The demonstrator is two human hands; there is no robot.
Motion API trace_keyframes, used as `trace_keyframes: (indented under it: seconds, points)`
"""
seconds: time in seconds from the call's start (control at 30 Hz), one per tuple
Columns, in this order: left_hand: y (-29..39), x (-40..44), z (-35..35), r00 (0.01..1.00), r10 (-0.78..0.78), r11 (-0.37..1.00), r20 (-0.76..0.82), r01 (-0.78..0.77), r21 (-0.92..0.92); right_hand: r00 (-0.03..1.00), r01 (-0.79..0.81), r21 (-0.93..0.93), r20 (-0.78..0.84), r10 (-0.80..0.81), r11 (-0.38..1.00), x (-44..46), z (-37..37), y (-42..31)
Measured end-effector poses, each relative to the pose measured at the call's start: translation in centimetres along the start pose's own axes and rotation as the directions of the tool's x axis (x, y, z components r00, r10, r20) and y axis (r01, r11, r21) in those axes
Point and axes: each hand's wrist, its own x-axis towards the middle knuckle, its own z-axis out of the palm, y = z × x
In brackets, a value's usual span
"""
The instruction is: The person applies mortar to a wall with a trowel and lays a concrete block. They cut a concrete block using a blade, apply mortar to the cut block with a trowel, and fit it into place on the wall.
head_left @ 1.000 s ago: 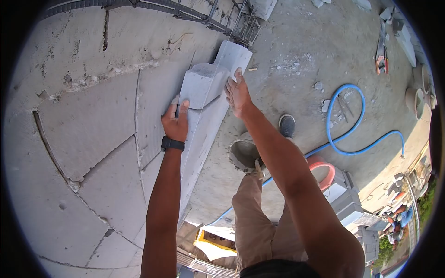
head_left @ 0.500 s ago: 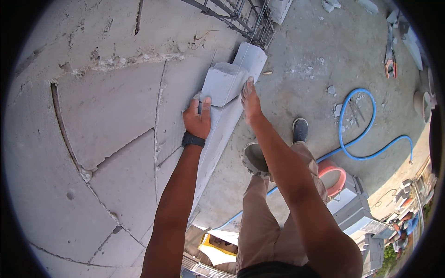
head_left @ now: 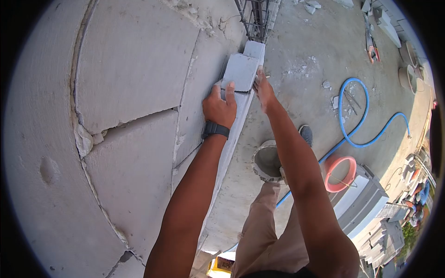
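A small pale grey concrete block (head_left: 240,72) sits on the top course of a block wall, close to a vertical rebar cage. My left hand (head_left: 220,106), with a dark watch on its wrist, grips the block's near left edge, thumb on its face and the other fingers partly hidden. At the block's right edge, my right hand (head_left: 264,90) holds its side, some fingertips out of sight behind it. Another narrow pale block (head_left: 254,49) lies just beyond, touching or nearly touching it. A dark gap shows along the near edge of the held block.
The jointed block wall (head_left: 134,153) fills the left. A rebar cage (head_left: 254,21) rises at the top. On the concrete floor are a mortar bucket (head_left: 267,160), a looping blue hose (head_left: 343,111), a pink tub (head_left: 340,173), stacked blocks (head_left: 361,199), and a red-handled tool (head_left: 372,51).
The view has shifted. The held block has turned from a slanted position to sit squarer, beside the narrow block. Both hands have stayed on it and moved with it.
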Motion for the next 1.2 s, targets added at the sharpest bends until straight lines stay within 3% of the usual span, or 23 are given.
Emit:
trace_keyframes:
  seconds: [0.33,0.4,0.6,0.73,1.2]
  points:
    - [0.2,0.1,-0.1,1.0,-0.015,1.0,-0.007,0.015,-0.016,0.997,0.077,-0.062,0.015,-0.076,0.995,-1.5,0.8,-1.4]
    - [0.2,0.0,0.0,1.0,-0.016,1.0,-0.022,0.015,-0.021,0.999,-0.049,-0.003,-0.017,0.049,0.999,-1.6,0.9,-1.7]
    - [-0.2,0.1,0.3,1.0,-0.001,1.0,-0.016,0.001,-0.026,0.998,0.052,0.043,0.029,-0.053,0.998,-1.0,0.8,-1.0]
    - [-0.3,0.2,0.1,1.0,-0.003,1.0,0.0,0.003,-0.012,0.999,0.052,-0.04,0.005,-0.052,0.998,-0.5,0.9,-0.6]
    - [0.1,0.1,-0.2,0.999,-0.029,0.999,0.015,0.03,-0.043,0.996,0.07,0.049,-0.063,-0.066,0.996,-1.0,1.6,-0.5]
